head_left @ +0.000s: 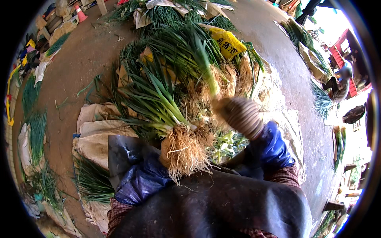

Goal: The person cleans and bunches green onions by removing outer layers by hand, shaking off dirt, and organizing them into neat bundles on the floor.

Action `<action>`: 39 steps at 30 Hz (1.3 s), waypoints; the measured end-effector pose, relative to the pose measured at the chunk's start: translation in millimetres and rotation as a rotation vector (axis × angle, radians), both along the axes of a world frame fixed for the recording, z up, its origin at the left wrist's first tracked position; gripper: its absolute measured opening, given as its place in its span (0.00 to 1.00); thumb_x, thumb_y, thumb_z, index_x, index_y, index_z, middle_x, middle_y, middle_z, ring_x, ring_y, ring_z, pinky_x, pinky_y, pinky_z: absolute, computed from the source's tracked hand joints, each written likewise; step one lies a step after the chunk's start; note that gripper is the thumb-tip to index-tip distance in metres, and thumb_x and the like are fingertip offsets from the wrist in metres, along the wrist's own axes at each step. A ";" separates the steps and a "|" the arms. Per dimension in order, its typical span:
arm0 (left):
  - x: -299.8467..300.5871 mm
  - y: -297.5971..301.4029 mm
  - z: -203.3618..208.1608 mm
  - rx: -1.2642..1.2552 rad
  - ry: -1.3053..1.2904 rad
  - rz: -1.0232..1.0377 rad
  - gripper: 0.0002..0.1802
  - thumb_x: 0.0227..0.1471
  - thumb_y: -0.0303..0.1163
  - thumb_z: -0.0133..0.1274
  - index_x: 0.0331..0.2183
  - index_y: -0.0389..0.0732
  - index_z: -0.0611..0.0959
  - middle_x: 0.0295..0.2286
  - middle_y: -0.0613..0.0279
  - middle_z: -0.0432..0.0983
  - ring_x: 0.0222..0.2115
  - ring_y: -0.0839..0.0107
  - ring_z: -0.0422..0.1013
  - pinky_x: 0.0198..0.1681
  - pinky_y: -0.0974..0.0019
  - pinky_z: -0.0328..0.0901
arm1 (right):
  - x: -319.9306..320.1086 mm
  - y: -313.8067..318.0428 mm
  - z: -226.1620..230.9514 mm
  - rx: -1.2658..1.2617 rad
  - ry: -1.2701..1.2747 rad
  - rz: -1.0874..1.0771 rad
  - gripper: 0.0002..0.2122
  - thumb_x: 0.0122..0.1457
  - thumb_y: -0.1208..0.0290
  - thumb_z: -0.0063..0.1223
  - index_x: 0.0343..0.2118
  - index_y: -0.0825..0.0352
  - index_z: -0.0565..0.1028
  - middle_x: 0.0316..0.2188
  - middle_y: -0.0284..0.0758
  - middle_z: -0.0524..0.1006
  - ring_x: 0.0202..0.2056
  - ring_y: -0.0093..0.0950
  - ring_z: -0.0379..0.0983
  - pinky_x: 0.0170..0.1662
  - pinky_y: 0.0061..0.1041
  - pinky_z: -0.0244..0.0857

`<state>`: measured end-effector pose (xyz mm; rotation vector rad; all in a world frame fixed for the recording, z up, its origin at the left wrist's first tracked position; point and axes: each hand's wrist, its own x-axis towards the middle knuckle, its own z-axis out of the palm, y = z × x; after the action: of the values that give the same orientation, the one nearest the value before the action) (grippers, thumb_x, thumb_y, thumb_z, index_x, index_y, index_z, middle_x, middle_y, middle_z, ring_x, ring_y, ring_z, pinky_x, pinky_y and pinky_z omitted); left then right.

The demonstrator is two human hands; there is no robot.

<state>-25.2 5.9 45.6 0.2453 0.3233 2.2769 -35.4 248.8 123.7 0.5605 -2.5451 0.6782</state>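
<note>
My right hand point(240, 115), in a striped knit glove, is closed round the root end of a green onion stalk point(212, 82). Its fingertips and the stalk's lower end are blurred by motion. The leaves point up and away over the pile. A bunch of green onions point(168, 105) with a thick mass of pale brown roots point(184, 150) lies at the end of my left forearm point(147, 178). That bunch hides my left hand, so its fingers do not show. Loose trimmed leaves and peelings point(226, 144) lie between my arms.
More green onions point(174, 51) are heaped ahead, with a yellow printed sack point(226, 43) among them. Pale sacking point(101, 131) covers ground at left. A dark apron point(214, 202) spans my lap. A traffic cone point(80, 14) stands far left; a person point(340, 85) sits far right.
</note>
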 end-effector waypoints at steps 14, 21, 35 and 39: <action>8.5 9.9 -38.8 -0.157 -0.044 -0.136 0.29 0.54 0.48 0.48 0.49 0.35 0.71 0.41 0.54 0.71 0.41 0.63 0.69 0.46 0.58 0.67 | -34.9 -17.0 -87.1 -0.797 -0.948 -0.059 0.22 0.53 0.53 0.56 0.42 0.69 0.76 0.25 0.32 0.77 0.26 0.24 0.72 0.33 0.23 0.69; 12.3 0.5 -25.6 -0.149 0.001 -0.175 0.20 0.53 0.39 0.49 0.44 0.37 0.74 0.34 0.57 0.75 0.33 0.65 0.73 0.39 0.62 0.69 | -37.5 1.0 -84.8 -1.039 -0.868 -0.186 0.15 0.56 0.63 0.54 0.40 0.71 0.74 0.23 0.34 0.76 0.21 0.23 0.71 0.22 0.22 0.66; 18.1 2.8 -12.2 -0.120 -0.136 -0.121 0.20 0.53 0.41 0.52 0.41 0.36 0.77 0.32 0.55 0.77 0.32 0.63 0.74 0.39 0.58 0.71 | 29.4 -16.3 -34.8 -1.131 -0.350 0.041 0.08 0.60 0.71 0.54 0.39 0.70 0.75 0.27 0.37 0.79 0.27 0.23 0.77 0.27 0.19 0.71; 15.3 5.4 -17.7 -0.099 -0.110 -0.078 0.21 0.54 0.42 0.51 0.44 0.36 0.75 0.35 0.53 0.76 0.34 0.61 0.74 0.42 0.56 0.70 | 64.6 -25.0 -24.7 -1.185 -0.065 0.014 0.09 0.58 0.71 0.57 0.37 0.72 0.76 0.28 0.40 0.79 0.27 0.26 0.76 0.28 0.22 0.70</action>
<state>-9.8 11.3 27.8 0.0802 0.3618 2.1808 29.2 223.8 99.0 0.1145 -1.7052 1.9579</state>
